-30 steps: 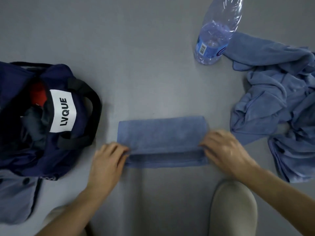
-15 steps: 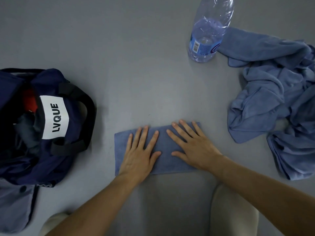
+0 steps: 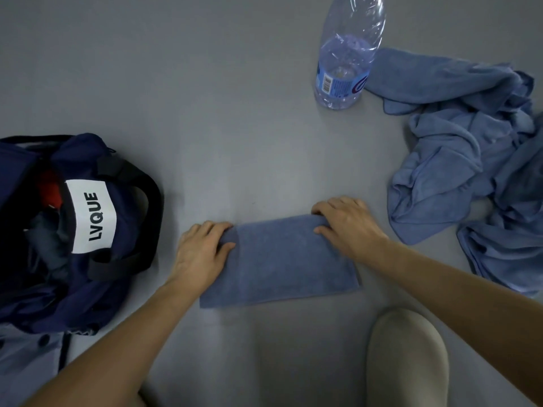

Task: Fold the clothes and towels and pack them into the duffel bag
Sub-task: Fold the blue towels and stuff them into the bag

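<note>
Grips the folded towel (image 3: pixel 288 265) at its two far corners. Pinches the far left corner with the left hand (image 3: pixel 202 254): fingers curled over the edge, thumb laid on top of the cloth. Pinches the far right corner with the right hand (image 3: pixel 349 227) likewise: fingers tucked over the far edge, thumb on top. Spans the towel flat between the two grips on the grey surface (image 3: pixel 235 118).

Shows the duffel bag (image 3: pixel 129 218) to the left of the left-hand grip, apart from it, mouth open, with dark and red cloth inside and a white LVQUE label. Shows a pale blue buttoned garment (image 3: pixel 23 362) under the bag's near end. Shows a heap of loose blue towels (image 3: pixel 458 148) to the right of the right-hand grip, near but apart, crumpled and unfolded. Shows a clear plastic bottle (image 3: pixel 343 69) beyond the right-hand grip, well apart, upright, just beside the heap; cannot tell whether touching
</note>
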A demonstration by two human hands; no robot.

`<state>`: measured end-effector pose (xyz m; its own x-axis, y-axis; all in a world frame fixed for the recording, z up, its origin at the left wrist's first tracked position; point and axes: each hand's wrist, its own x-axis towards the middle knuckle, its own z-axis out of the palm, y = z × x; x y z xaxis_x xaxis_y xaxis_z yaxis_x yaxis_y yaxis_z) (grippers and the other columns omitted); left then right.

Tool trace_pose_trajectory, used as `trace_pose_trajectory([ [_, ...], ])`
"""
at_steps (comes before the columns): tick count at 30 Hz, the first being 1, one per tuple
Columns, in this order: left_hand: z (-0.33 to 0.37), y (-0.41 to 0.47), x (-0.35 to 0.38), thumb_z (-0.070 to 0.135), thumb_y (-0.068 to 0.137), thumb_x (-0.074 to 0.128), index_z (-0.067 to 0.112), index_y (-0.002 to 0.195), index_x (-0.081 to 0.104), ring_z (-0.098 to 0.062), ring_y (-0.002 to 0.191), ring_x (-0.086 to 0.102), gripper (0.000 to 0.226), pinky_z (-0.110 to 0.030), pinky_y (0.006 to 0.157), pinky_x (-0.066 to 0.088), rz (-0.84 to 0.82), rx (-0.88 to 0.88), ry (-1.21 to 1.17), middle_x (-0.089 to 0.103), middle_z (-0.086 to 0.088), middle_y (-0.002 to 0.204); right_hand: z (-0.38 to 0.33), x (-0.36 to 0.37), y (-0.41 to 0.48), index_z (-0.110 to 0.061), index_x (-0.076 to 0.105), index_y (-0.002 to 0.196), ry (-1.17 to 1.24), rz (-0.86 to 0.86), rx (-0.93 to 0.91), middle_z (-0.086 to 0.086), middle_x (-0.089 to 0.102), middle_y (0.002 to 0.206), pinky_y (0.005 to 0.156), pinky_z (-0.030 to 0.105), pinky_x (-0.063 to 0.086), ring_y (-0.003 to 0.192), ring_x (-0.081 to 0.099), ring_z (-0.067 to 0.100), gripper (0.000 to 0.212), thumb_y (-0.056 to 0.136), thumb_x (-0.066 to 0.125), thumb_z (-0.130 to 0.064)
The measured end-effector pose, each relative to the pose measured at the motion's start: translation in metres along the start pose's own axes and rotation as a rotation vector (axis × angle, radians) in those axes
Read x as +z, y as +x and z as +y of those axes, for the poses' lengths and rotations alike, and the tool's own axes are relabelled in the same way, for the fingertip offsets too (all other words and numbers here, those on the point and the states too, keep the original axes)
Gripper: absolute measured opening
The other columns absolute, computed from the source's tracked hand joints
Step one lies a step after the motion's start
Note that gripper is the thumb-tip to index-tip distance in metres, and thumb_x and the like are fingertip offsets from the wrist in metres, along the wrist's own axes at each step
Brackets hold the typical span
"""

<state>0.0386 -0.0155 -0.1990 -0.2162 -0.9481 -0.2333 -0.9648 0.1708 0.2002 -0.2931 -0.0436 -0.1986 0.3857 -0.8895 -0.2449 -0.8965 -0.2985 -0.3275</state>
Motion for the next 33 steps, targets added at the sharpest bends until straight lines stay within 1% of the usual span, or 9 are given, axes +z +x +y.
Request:
trace_pose_trajectory([
  [3,0.007,0.009,-0.014,0.038,0.089,0.056,0.019,0.105,0.068,-0.031,0.090,0.059,0.028,-0.040,0.078,0.050,0.059,0.041,-0.047,0.064,-0.002,0.099,0.002,-0.012,0.013,-0.018,0.064,0.102,0.046,-0.018,0.013,0.005,0.063,0.099,0.086,0.043,0.042,0.096,0.056,0.032,0.014,0.091,0.062,-0.027],
  [8,0.020,0.002,-0.034,0.016,0.084,0.065,0.015,0.097,0.062,-0.030,0.086,0.053,0.013,-0.044,0.075,0.045,0.292,0.080,-0.061,0.058,-0.005,0.101,0.000,-0.031,-0.005,-0.013,0.063,0.091,0.045,0.336,-0.094,0.006,0.059,0.089,0.070,0.043,0.043,0.082,0.051,0.030,0.011,0.083,0.058,-0.017],
  [12,0.016,-0.039,-0.013,0.026,0.078,0.053,0.022,0.097,0.053,-0.032,0.085,0.055,0.019,-0.042,0.072,0.041,0.165,0.232,0.041,0.055,-0.003,0.099,-0.001,-0.015,-0.054,-0.015,0.064,0.088,-0.112,0.250,-0.301,0.005,0.058,0.086,0.069,0.042,0.043,0.081,0.053,0.030,0.010,0.079,0.061,-0.019],
  [16,0.022,-0.070,0.007,0.043,0.085,0.056,0.021,0.096,0.061,-0.030,0.085,0.057,0.025,-0.041,0.072,0.045,0.020,0.180,0.120,0.057,-0.001,0.098,0.001,0.013,-0.076,-0.019,0.067,0.093,-0.167,0.092,-0.279,0.003,0.060,0.087,0.075,0.041,0.042,0.083,0.059,0.029,0.028,0.088,0.056,-0.044],
  [20,0.061,-0.060,-0.005,0.042,0.091,0.053,0.020,0.092,0.064,-0.031,0.086,0.055,0.025,-0.043,0.076,0.041,0.118,0.019,0.067,0.061,-0.003,0.096,-0.010,0.000,-0.058,-0.020,0.068,0.077,-0.059,0.247,-0.282,0.001,0.064,0.074,0.067,0.038,0.044,0.072,0.059,0.028,0.034,0.097,0.051,-0.042],
  [23,0.105,-0.045,0.001,0.034,0.093,0.044,0.019,0.109,0.060,-0.031,0.093,0.057,0.027,-0.044,0.079,0.044,0.114,-0.030,-0.033,0.061,-0.005,0.111,-0.017,0.001,-0.045,-0.018,0.071,0.104,-0.004,0.279,-0.314,0.007,0.066,0.107,0.081,0.041,0.049,0.097,0.060,0.030,0.019,0.093,0.062,-0.031],
  [25,0.132,-0.040,0.015,0.034,0.094,0.041,0.018,0.130,0.055,-0.032,0.102,0.059,0.043,-0.045,0.080,0.049,0.046,-0.070,-0.042,0.058,-0.007,0.130,-0.014,0.013,-0.043,-0.019,0.066,0.123,0.006,0.207,-0.301,0.010,0.061,0.128,0.094,0.042,0.048,0.115,0.058,0.031,0.038,0.086,0.069,-0.026],
  [28,0.152,-0.037,0.036,0.038,0.097,0.037,0.018,0.148,0.045,-0.034,0.119,0.052,0.055,-0.047,0.089,0.050,0.005,-0.139,-0.048,0.045,-0.013,0.152,-0.007,0.023,-0.050,-0.021,0.056,0.137,-0.001,0.158,-0.290,0.011,0.059,0.133,0.098,0.041,0.048,0.115,0.060,0.030,0.049,0.089,0.060,-0.027],
  [33,0.130,-0.011,0.051,0.038,0.100,0.030,0.021,0.159,0.021,-0.036,0.152,0.017,0.062,-0.053,0.120,0.008,0.013,-0.018,-0.041,0.019,-0.018,0.165,-0.010,0.028,-0.071,-0.021,0.050,0.141,0.003,0.163,-0.185,0.013,0.053,0.142,0.086,0.043,0.056,0.104,0.063,0.034,0.056,0.088,0.067,-0.023],
])
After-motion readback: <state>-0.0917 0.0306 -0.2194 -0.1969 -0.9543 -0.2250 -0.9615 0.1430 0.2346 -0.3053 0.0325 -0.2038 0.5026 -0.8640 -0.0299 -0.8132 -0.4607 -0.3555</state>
